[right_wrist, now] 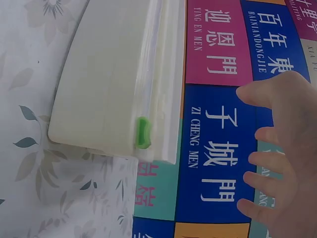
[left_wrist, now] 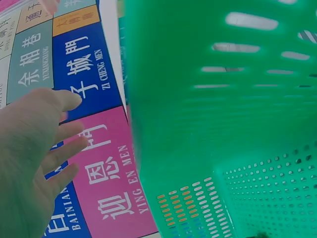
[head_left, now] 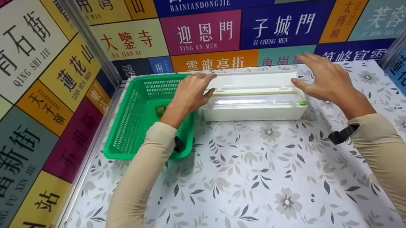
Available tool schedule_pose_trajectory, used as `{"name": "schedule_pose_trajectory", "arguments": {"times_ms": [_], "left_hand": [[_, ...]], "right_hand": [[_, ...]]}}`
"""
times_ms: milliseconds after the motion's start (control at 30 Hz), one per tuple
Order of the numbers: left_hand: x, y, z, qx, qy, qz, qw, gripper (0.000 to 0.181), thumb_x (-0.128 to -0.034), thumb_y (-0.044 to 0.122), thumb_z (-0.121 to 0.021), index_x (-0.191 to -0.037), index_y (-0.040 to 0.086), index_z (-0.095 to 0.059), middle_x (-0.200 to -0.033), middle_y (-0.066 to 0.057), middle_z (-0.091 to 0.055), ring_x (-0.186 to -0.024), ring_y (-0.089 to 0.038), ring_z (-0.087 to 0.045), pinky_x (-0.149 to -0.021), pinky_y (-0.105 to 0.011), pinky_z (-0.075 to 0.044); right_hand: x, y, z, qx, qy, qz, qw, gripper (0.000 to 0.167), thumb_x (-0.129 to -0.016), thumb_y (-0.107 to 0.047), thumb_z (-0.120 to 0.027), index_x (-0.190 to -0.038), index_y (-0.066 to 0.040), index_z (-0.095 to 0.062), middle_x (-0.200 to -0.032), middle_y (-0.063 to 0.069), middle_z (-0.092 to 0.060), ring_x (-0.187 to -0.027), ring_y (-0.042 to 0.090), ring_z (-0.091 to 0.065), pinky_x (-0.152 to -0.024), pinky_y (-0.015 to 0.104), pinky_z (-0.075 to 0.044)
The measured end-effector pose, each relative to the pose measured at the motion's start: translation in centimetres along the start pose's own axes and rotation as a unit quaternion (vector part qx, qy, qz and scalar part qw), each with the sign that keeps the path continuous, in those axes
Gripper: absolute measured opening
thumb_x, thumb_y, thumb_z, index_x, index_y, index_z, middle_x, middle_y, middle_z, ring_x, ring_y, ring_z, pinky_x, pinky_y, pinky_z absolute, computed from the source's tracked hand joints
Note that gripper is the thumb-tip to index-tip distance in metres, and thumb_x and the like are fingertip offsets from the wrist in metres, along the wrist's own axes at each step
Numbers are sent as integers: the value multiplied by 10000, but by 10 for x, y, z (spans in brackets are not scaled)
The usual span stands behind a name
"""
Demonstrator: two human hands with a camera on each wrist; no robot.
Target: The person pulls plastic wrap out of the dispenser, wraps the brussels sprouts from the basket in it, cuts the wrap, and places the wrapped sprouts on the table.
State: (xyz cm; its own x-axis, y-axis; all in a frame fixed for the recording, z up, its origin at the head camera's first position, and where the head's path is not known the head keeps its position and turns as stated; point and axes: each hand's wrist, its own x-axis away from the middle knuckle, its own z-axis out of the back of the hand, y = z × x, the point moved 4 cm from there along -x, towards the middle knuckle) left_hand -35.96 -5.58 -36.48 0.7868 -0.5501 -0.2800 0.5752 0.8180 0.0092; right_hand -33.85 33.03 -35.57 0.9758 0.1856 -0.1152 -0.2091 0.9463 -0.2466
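A white cling film dispenser box point(head_left: 255, 114) sits at the back of the table with its lid point(head_left: 256, 79) raised behind it. Clear film point(head_left: 258, 100) lies along its top, and a small green slider cutter point(right_wrist: 143, 133) is at the right end. My left hand point(head_left: 192, 91) hovers by the box's left end, fingers loosely bent; contact with the lid cannot be told. On the other side, my right hand point(head_left: 328, 78) is spread beside the lid's right end, thumb close to it. In the right wrist view, nothing lies within that hand's fingers.
Left of the box stands a green plastic basket point(head_left: 120, 132) with slotted walls, under my left forearm. Inside it lies a small green vegetable point(head_left: 160, 110), its kind unclear. A flower-patterned cloth point(head_left: 227, 189) covers the table. Sign-printed walls point(head_left: 202, 32) rise behind and at both sides.
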Motion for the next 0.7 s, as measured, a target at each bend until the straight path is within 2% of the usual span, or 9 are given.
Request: {"name": "schedule_pose_trajectory", "arguments": {"times_ms": [133,300,533,700], "left_hand": [[1,1,-5,227,-110,-142,9996,279,-1060,284,-710,-1302,156,-764,-1260,-77,-799,-1119,-310,-757,-983,-472,-639],[2,1,-12,403,-381,-247,9982,139,-1037,218,-725,-1098,147,-828,-1077,-58,-824,-978,-271,-757,-889,-452,-652],[1,1,-24,578,-920,-85,9940,147,-1019,233,-773,-1133,159,-827,-1132,-51,-814,-1044,-254,-742,-930,-446,-645],[1,3,-29,567,-1034,-61,9930,152,-1027,241,-765,-1146,164,-820,-1152,-50,-810,-1058,-266,-746,-939,-479,-641]], "right_hand": [[4,2,-6,-39,-90,-40,9999,811,-1049,-635,-543,-1723,-254,-303,-1774,176,-311,-1584,543,-315,-1168,839,-295],[8,6,-17,-206,-196,-98,9995,736,-1046,-629,-565,-1638,-203,-474,-1688,227,-443,-1518,559,-396,-1093,842,-356],[15,8,-31,-451,-89,117,9989,499,-1034,-510,-664,-1372,-144,-689,-1428,218,-640,-1310,486,-583,-971,746,-482],[20,11,-38,-553,-64,182,9983,369,-1029,-465,-692,-1203,-144,-748,-1325,181,-686,-1245,444,-616,-947,693,-497]]}}
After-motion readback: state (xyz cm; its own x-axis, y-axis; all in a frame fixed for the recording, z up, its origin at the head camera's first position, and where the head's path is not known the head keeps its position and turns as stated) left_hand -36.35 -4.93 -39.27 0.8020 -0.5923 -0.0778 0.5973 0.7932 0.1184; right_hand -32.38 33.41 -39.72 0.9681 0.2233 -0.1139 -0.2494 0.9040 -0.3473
